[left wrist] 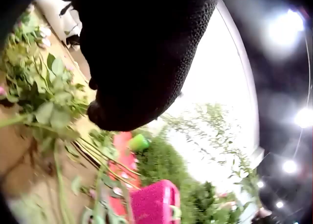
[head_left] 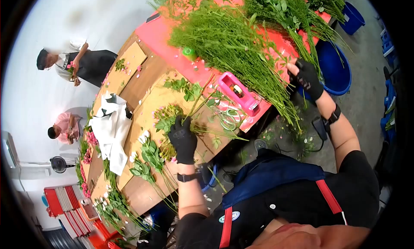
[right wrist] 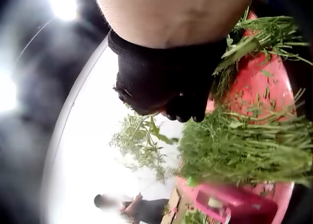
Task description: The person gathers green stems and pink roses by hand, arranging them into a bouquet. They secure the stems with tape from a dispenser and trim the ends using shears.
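My left hand, in a black glove, grips a bunch of small pinkish flowers and leaves over the table; its stems come out on the right side. In the left wrist view the dark glove covers much of the picture, with leaves beside it. My right hand, in a black glove with bare fingertips, pinches a leafy green sprig above the table's right side. Right by that hand lies a large heap of feathery greenery, its stems pointing toward me.
A pink tape dispenser and scissors lie between my hands. White roses and white wrapping are to the left. A blue tub stands beyond the table edge. Two people work across the table.
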